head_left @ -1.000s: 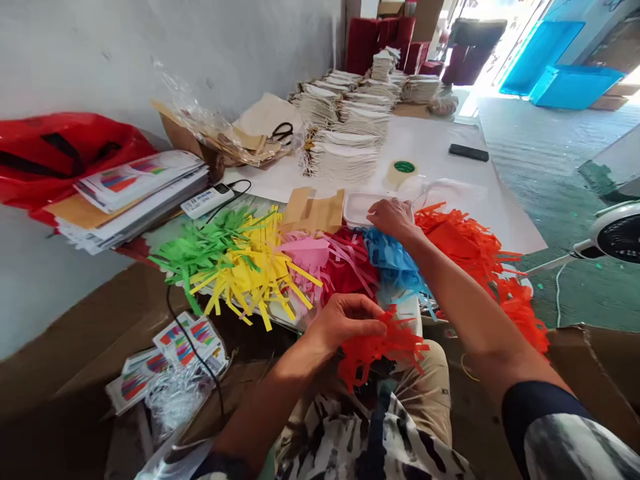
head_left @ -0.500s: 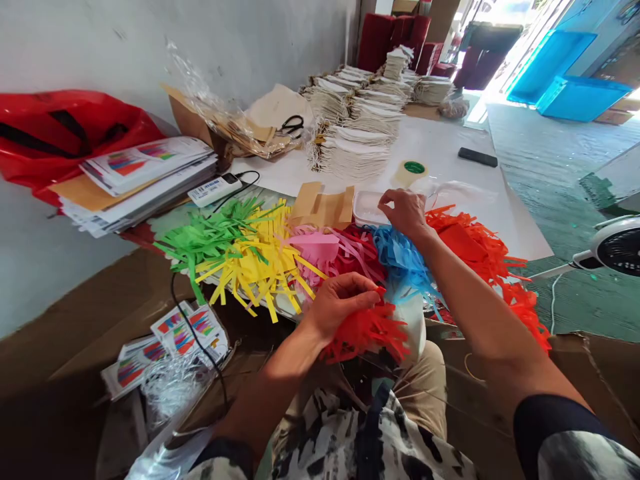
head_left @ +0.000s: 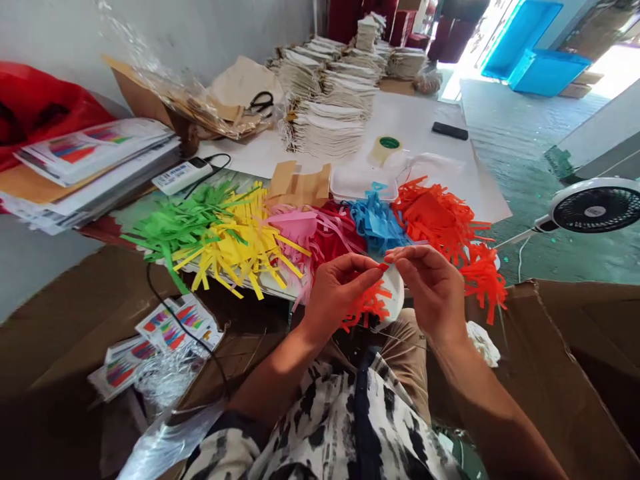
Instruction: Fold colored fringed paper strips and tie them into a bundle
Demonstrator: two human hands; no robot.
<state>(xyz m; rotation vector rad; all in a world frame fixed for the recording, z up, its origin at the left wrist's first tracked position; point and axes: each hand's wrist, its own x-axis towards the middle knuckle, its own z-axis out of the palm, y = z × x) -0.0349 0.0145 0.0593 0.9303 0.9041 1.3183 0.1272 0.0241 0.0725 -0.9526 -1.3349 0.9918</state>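
Observation:
My left hand (head_left: 330, 293) pinches the twisted top of an orange-red paper tassel (head_left: 369, 305), whose fringe hangs below the fingers over my lap. Fingertips of my right hand (head_left: 434, 288) are closed at that same top end, meeting the left fingertips. Whatever lies between the right fingers is too small to make out. Just beyond the hands, fringed paper lies in heaps: green (head_left: 183, 217), yellow (head_left: 240, 240), pink (head_left: 295, 230), dark red (head_left: 340, 233), blue (head_left: 377, 220) and orange-red (head_left: 435, 217). Behind the blue heap stands a white plastic tray (head_left: 345, 183).
A tape roll (head_left: 387, 148), a phone (head_left: 450, 130) and scissors (head_left: 261, 101) lie farther back. Stacked white bundles (head_left: 333, 127) fill the far table. Printed sheets (head_left: 100, 150) are piled left. A fan (head_left: 595, 208) stands right, and an open carton (head_left: 565, 333) sits below the table edge.
My right hand has come back from the white tray to the tassel top, fingertips now against the left ones. The left hand keeps its pinch. The whole view has shifted somewhat.

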